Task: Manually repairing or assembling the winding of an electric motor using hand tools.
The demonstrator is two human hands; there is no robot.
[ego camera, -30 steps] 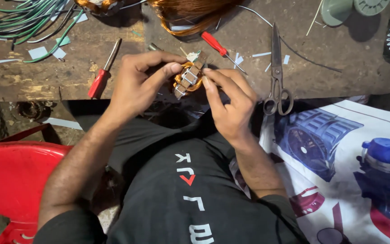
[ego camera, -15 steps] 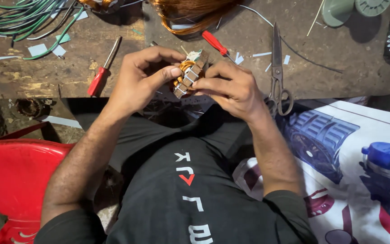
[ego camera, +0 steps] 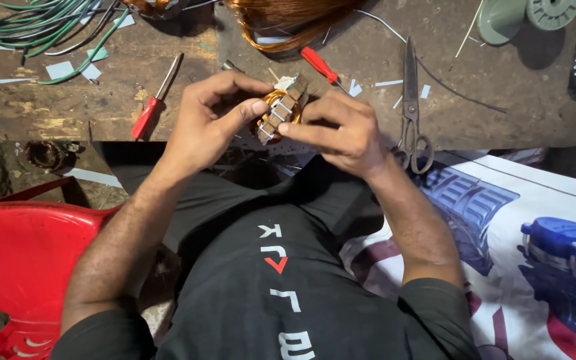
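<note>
Copper coil held in both hands
The coil (ego camera: 278,113) is pinched between the left hand (ego camera: 211,120) and right hand (ego camera: 345,130), above the workbench (ego camera: 501,100), near the scissors (ego camera: 411,107).

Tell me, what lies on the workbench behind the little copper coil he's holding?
Behind the coil, held by the left hand and right hand, lie a red-handled screwdriver, paper scraps and loose copper wire. The bench directly under the hands is hidden.

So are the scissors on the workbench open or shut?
Shut. The scissors lie flat on the workbench, blades together in one line pointing away, the two handle loops side by side, just beside the right hand.
</note>
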